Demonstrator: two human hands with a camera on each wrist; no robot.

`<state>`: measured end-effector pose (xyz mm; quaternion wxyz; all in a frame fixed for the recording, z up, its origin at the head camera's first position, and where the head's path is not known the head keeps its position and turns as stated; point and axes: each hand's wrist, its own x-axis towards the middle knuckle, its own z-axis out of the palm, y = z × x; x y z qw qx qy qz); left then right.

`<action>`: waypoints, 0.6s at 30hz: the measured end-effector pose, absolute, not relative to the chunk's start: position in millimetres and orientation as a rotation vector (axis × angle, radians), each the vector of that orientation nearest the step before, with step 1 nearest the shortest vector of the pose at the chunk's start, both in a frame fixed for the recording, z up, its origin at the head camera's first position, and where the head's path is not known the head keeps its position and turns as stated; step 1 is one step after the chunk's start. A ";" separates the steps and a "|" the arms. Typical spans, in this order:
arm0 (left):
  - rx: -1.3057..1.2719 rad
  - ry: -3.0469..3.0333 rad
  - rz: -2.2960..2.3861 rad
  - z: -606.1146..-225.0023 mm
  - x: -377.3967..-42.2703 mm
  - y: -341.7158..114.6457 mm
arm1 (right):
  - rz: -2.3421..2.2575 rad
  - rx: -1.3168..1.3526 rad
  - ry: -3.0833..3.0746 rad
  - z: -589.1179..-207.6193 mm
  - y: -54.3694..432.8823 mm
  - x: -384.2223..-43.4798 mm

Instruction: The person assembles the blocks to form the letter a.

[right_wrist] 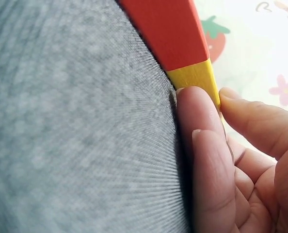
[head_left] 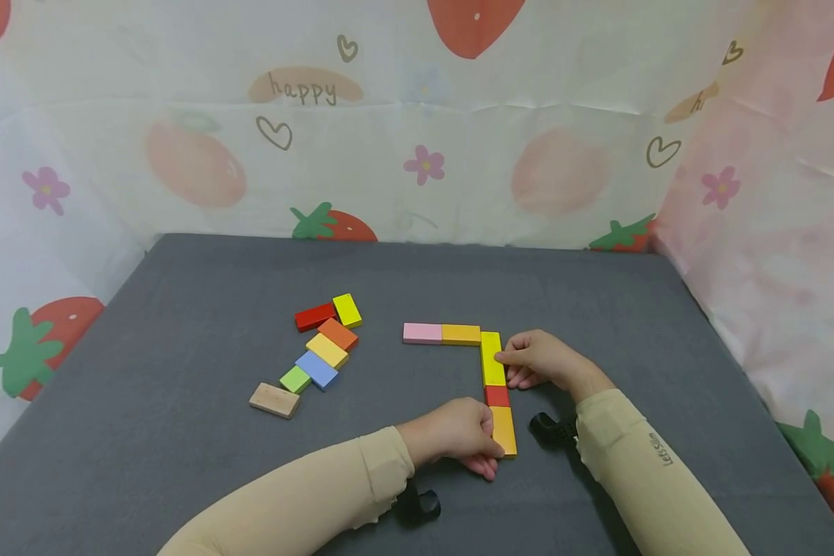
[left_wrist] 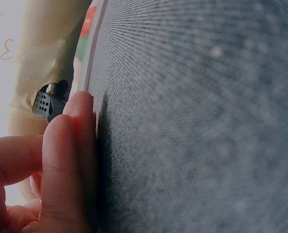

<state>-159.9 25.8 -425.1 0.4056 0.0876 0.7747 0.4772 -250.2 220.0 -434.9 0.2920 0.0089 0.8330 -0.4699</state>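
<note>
My left hand [head_left: 457, 428] pinches the near end of an orange-yellow block [head_left: 505, 432], thumb over its corner. In the left wrist view the straight fingers [left_wrist: 59, 160] lie along the cloth and hide that block. My right hand [head_left: 545, 361] holds a yellow block [head_left: 490, 361] at its right edge. The right wrist view shows the thumb on top of the yellow block [right_wrist: 198, 77] and the fingertips against its side. Between the two held blocks sits a short red block [head_left: 497, 396], all three in one line. An orange block [head_left: 461, 334] and a pink block [head_left: 422, 333] extend leftward from the far end.
Left of the row lies a loose cluster: red [head_left: 314, 316], yellow [head_left: 347, 310], orange [head_left: 337, 333], pale yellow [head_left: 327, 350], blue [head_left: 317, 369], green [head_left: 295, 379] and bare wood [head_left: 274, 400] blocks. Grey cloth [head_left: 201, 324] covers the table; a printed curtain [head_left: 472, 100] stands behind.
</note>
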 end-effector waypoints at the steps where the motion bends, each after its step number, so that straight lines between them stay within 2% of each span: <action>1: 0.221 1.955 1.206 -425.2 -159.9 26.1 | -1.253 0.029 2.220 -434.9 220.0 -250.3; 18: 0.294 2.029 1.232 -422.6 -169.1 4.5 | -1.244 0.060 2.234 -436.4 218.8 -250.6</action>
